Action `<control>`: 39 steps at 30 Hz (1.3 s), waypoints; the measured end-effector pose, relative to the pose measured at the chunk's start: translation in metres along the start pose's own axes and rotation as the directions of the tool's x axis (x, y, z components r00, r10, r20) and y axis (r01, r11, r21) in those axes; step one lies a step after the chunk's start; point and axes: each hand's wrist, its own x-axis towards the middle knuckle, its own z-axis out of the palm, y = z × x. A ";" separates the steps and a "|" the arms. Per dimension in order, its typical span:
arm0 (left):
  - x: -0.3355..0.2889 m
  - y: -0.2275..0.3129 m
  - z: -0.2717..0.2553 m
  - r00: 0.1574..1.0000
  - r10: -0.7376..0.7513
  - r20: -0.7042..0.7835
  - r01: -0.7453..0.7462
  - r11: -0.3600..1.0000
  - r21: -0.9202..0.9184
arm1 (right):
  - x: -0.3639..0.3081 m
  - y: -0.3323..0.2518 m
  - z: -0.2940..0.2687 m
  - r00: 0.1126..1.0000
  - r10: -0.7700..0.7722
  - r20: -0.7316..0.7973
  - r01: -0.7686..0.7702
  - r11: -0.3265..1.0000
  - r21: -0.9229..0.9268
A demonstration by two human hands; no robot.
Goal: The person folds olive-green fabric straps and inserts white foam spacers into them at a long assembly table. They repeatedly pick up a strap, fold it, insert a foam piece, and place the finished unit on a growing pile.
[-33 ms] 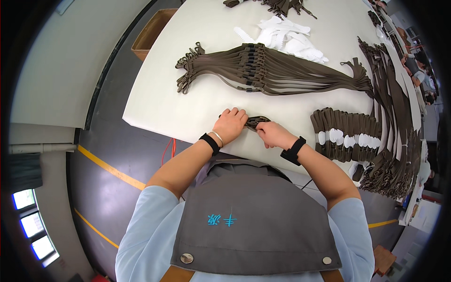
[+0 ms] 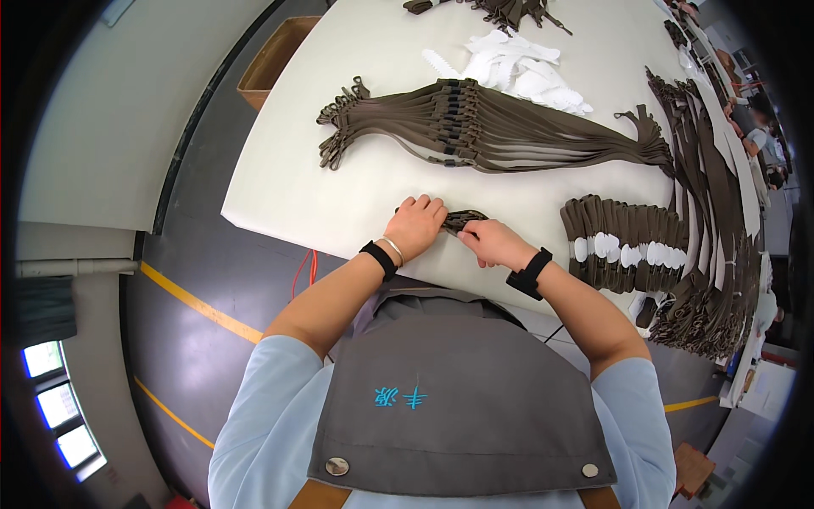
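At the near edge of the white table, a folded dark brown strap (image 2: 462,219) lies between my two hands. My left hand (image 2: 414,227) is closed over its left end, fingers bent down onto it. Part of the strap is hidden under that hand. My right hand (image 2: 498,244) pinches the strap's right end, thumb and index finger together. Just beyond both hands lies a fanned row of long brown straps (image 2: 551,140) with black buckles across the middle and looped ends at the left.
To the right sits a row of folded straps (image 2: 623,225) with white tags. Long loose straps (image 2: 699,288) drape beside it along the table's right side. White paper pieces (image 2: 517,64) are heaped beyond the fanned row. A cardboard box (image 2: 275,55) stands at the far left, off the table.
My right hand's fingertips have shifted very slightly to the left on the strap. Everything else looks the same.
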 end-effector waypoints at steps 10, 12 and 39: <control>0.000 0.001 0.000 1.000 0.002 -0.018 -0.002 1.000 0.001 | 0.018 0.023 0.016 0.988 -0.070 -0.138 0.081 0.994 0.073; -0.001 0.001 -0.001 1.000 -0.003 -0.008 0.003 1.000 -0.001 | 0.021 0.023 0.012 0.994 -0.059 -0.091 0.069 0.990 0.119; -0.002 0.001 -0.003 0.998 -0.013 0.054 0.012 1.000 0.004 | 0.011 0.017 0.015 1.000 0.030 -0.001 -0.028 0.947 0.321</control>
